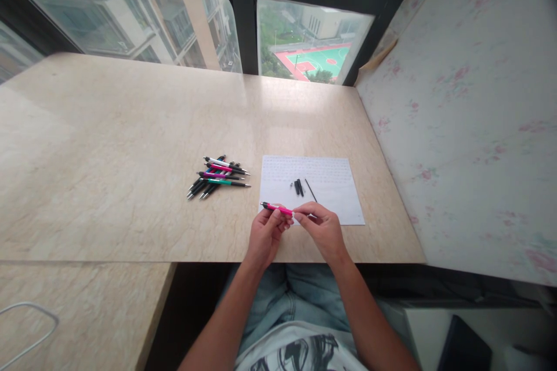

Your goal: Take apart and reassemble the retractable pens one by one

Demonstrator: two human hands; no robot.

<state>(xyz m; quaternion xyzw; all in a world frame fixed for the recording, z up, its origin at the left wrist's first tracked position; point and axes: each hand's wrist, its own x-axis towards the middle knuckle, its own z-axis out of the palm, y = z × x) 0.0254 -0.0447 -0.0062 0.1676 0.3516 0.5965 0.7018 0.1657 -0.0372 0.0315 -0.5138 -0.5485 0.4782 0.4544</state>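
A pink pen barrel with a black top (282, 210) lies across the fingers of my left hand (267, 233), which is closed around it. My right hand (322, 231) pinches at the barrel's front end, where a small pale part shows; its exact shape is too small to tell. Just beyond my hands is a sheet of handwritten paper (339, 185). On it lie two short black tubular pieces (299, 188), a tiny metal tip (291, 185) and a thin dark refill (310, 189), whose near end reaches behind my right hand.
Left of the paper, a crossed pile of several pens (217, 177) rests on the marble-patterned tabletop (130, 127). Windows (174, 23) border the far edge, and a floral wall (456, 116) stands at the right. A pale cable (39, 307) lies on the lower surface at left.
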